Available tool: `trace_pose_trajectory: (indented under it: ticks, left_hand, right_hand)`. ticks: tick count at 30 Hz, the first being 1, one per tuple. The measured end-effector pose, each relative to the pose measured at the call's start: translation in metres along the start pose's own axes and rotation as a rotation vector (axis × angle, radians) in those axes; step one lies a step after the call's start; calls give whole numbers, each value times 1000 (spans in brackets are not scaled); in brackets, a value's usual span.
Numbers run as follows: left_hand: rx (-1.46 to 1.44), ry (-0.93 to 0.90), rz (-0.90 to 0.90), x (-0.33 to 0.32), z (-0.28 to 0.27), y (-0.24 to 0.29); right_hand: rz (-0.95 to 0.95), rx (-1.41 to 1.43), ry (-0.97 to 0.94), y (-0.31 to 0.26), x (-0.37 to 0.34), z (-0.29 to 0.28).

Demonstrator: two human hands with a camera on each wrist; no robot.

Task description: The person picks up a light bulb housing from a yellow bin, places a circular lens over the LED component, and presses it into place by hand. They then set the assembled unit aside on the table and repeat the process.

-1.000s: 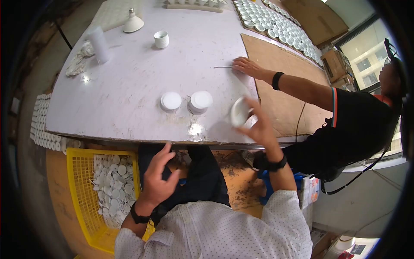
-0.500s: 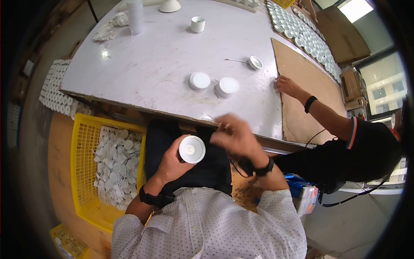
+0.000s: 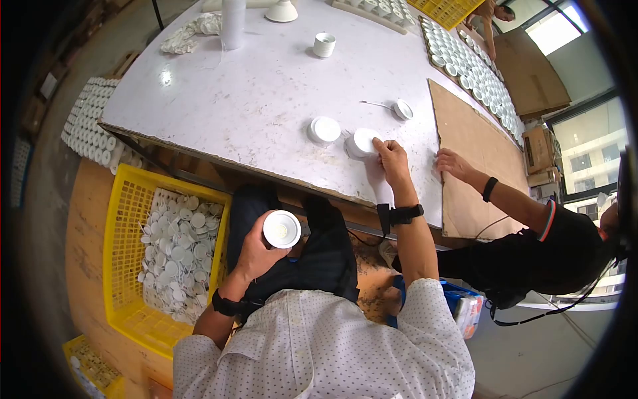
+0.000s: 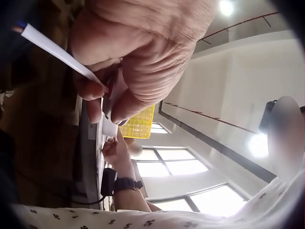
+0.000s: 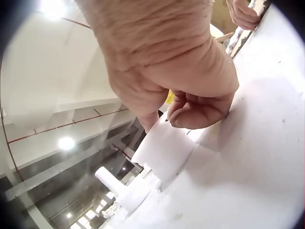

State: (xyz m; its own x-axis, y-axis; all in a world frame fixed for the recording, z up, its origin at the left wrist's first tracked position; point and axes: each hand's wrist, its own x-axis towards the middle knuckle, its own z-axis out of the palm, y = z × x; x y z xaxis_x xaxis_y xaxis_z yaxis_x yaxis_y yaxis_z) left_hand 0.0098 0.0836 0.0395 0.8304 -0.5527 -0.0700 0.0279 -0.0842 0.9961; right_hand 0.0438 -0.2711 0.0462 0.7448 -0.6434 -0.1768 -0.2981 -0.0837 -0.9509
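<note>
Since the earlier frame we had moved our right hand [image 3: 393, 159] from above the lap to a round white pile [image 3: 362, 144] on the table [image 3: 226, 93], in from its front edge. With curled fingers and thumb we pinched the pile's rim. Our left hand [image 3: 256, 247] was closed around a white cup [image 3: 282, 229], held above the lap, outside the front edge. We judged that a sideways pull could tip the pile or push it into the neighbouring pile [image 3: 323, 130], and a loose one-handed hold could drop the cup. Its rim was smooth and ring-shaped, its centre yellowish and dotted; a thin, stiff-looking white sleeve [image 4: 62, 52] stuck out near the left fingers. The piles looked matte and flat-topped.
</note>
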Motion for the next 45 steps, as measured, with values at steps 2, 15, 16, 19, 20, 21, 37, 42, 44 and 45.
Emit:
trace_pose_trajectory:
  ticks: [2,15,16,19,20,21,37,42,44,45]
  left_hand:
    - [12,-6,8,1,0,-3]
    - [5,-79,-19,5,13,-7]
    - [9,-88,-23,7,15,-7]
    - [-11,-113,-9,14,23,-2]
    - [-21,-120,-19,17,26,3]
    - [-32,-125,-30,19,29,7]
    - [-464,-232,-81,35,50,5]
    - [-395,-190,-88,34,48,6]
    - [-297,-167,-114,34,47,8]
    - [-304,-150,-141,34,47,8]
  right_hand:
    - [41,79,-4,1,-3,-2]
    - [137,717,-88,8,-61,-14]
    - [140,731,-98,8,-66,-13]
    - [163,750,-109,8,-78,-12]
    - [171,746,-106,9,-81,-12]
    - [176,750,-104,10,-83,-12]
    - [-1016,-567,-170,19,-168,29]
    - [-1086,-636,-234,12,-172,38]
    - [-1102,-628,-237,13,-172,40]
    - [-1116,-619,-235,13,-173,42]
